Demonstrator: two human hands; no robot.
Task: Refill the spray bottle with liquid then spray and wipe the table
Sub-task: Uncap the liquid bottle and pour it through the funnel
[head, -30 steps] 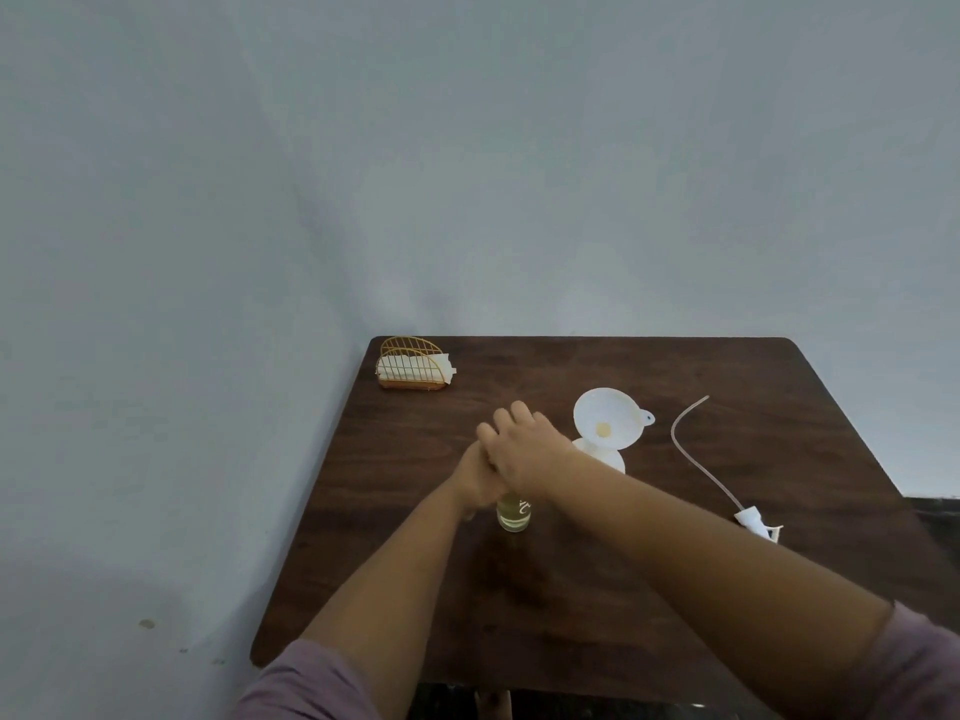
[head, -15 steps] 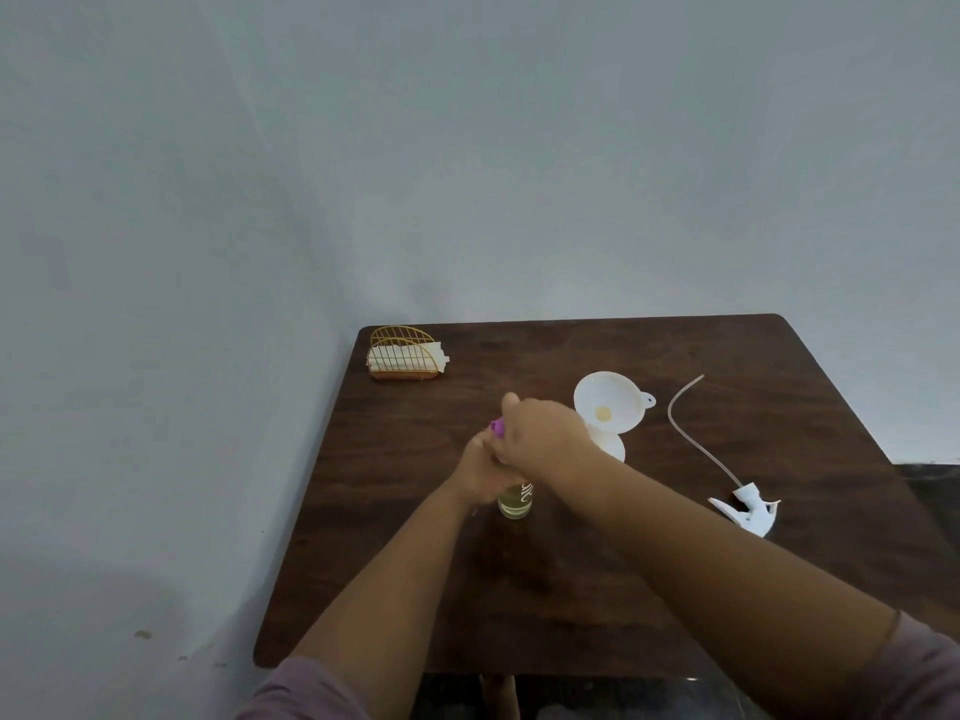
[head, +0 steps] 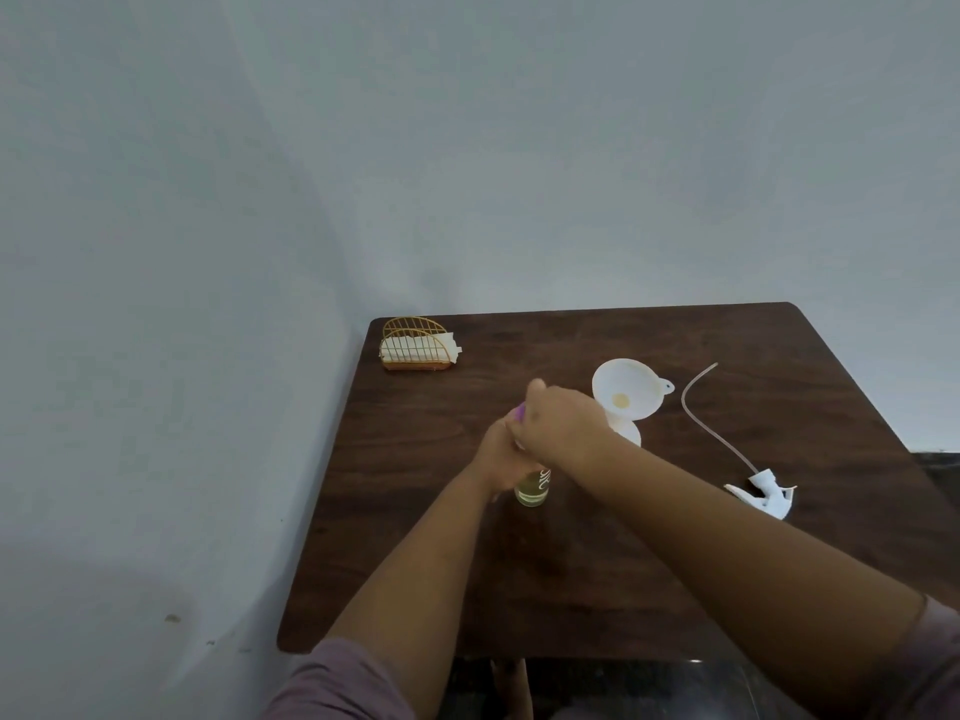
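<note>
A small clear bottle of yellowish liquid (head: 532, 492) stands near the middle of the dark wooden table (head: 571, 589). My left hand (head: 500, 457) is wrapped around its body. My right hand (head: 563, 428) is closed over its top, where a bit of purple cap (head: 519, 411) shows by the fingers. Just behind my right hand a white funnel (head: 626, 394) sits in the neck of a white spray bottle (head: 629, 432), mostly hidden. The white spray head (head: 769, 497) with its long thin tube (head: 696, 415) lies on the table to the right.
A gold wire holder with white napkins (head: 415, 346) stands at the table's far left corner. A grey wall runs along the left and far edges of the table. The table's near edge is below my forearms.
My right hand has turned on top of the bottle, and the purple cap now peeks out by its fingers. My left hand keeps its hold on the bottle. The view has shifted slightly.
</note>
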